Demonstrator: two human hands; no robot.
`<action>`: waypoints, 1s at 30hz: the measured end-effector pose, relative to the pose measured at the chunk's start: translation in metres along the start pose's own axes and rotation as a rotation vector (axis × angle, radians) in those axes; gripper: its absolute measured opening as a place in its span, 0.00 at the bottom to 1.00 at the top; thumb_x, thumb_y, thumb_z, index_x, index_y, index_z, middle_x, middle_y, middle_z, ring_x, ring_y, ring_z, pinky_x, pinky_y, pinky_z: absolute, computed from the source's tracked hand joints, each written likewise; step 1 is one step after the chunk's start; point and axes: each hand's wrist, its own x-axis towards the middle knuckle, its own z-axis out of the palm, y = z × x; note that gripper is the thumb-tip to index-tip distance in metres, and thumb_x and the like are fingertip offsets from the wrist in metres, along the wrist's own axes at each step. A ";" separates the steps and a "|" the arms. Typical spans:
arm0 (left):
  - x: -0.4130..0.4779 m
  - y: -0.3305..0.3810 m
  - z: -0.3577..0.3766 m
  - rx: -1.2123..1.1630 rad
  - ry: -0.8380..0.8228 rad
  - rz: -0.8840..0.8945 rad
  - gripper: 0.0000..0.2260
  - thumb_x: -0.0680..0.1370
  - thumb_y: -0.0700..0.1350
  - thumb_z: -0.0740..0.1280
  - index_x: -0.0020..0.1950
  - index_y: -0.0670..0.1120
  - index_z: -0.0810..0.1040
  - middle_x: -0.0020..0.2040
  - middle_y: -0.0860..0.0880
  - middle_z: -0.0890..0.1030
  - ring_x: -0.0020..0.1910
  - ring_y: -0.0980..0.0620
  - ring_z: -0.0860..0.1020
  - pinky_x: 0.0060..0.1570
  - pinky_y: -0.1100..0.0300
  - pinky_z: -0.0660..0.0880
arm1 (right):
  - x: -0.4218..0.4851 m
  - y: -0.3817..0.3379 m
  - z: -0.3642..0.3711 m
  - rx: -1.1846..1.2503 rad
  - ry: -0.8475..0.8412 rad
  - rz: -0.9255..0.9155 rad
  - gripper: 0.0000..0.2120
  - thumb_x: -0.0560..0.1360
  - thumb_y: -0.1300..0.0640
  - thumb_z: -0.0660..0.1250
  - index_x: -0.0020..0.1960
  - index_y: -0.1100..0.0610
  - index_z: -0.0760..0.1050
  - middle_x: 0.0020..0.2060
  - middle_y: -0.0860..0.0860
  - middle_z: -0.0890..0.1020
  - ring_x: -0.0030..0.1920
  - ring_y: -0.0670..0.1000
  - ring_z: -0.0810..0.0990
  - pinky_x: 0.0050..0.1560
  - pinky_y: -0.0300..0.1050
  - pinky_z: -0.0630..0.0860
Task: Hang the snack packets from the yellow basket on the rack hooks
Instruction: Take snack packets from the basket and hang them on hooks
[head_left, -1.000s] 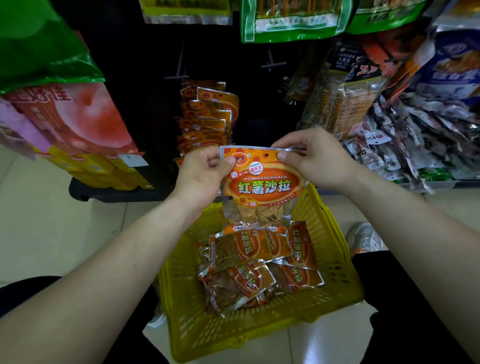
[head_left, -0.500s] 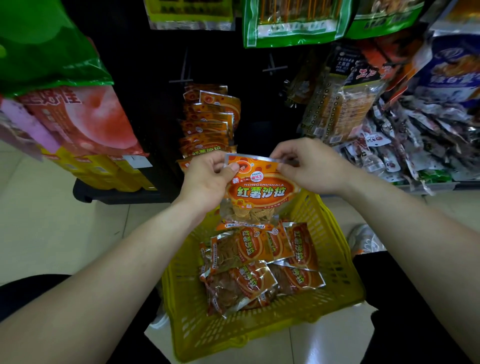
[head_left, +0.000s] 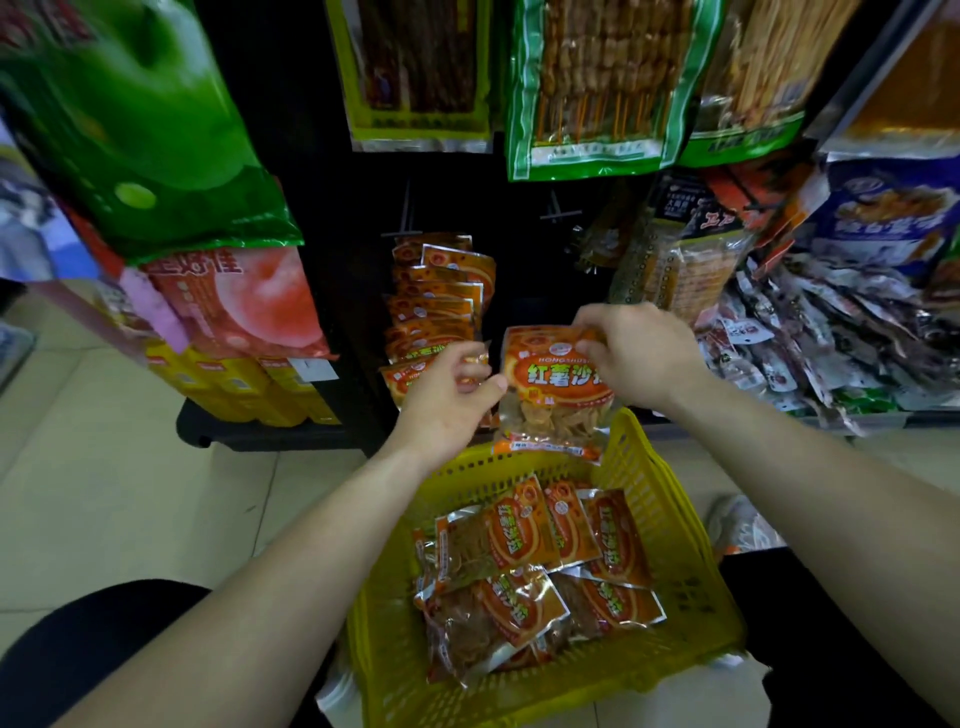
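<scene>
One orange snack packet (head_left: 553, 387) is held upright above the far rim of the yellow basket (head_left: 691, 571), just in front of the black rack (head_left: 332, 197). Its top edge is pinched by the right hand (head_left: 641, 358), fingers curled over the header. Beside it the left hand (head_left: 449, 397) is loosely curled, thumb tip against the packet's left edge; whether it grips, I cannot tell. Just behind that hand, a row of matching packets (head_left: 441, 296) hangs on the rack. Several loose packets (head_left: 524, 566) lie heaped inside the basket.
</scene>
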 end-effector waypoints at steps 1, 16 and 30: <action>0.003 -0.004 -0.002 0.007 -0.002 -0.020 0.20 0.79 0.49 0.71 0.69 0.51 0.72 0.56 0.55 0.81 0.52 0.62 0.78 0.38 0.76 0.72 | 0.009 0.006 0.004 -0.002 0.008 0.004 0.07 0.79 0.49 0.63 0.57 0.44 0.76 0.48 0.54 0.83 0.51 0.61 0.81 0.41 0.49 0.71; 0.173 -0.084 0.117 0.252 -0.184 -0.200 0.26 0.79 0.53 0.68 0.76 0.51 0.67 0.71 0.48 0.74 0.67 0.46 0.74 0.66 0.51 0.72 | 0.184 0.075 0.132 -0.096 0.083 0.119 0.11 0.76 0.58 0.66 0.58 0.49 0.76 0.46 0.56 0.82 0.46 0.61 0.81 0.41 0.48 0.67; 0.301 -0.128 0.150 0.357 -0.022 -0.261 0.37 0.79 0.48 0.67 0.80 0.61 0.48 0.80 0.48 0.55 0.74 0.41 0.65 0.68 0.47 0.71 | 0.307 0.087 0.170 -0.059 0.065 0.084 0.16 0.78 0.58 0.63 0.64 0.47 0.74 0.57 0.56 0.80 0.62 0.59 0.75 0.70 0.59 0.56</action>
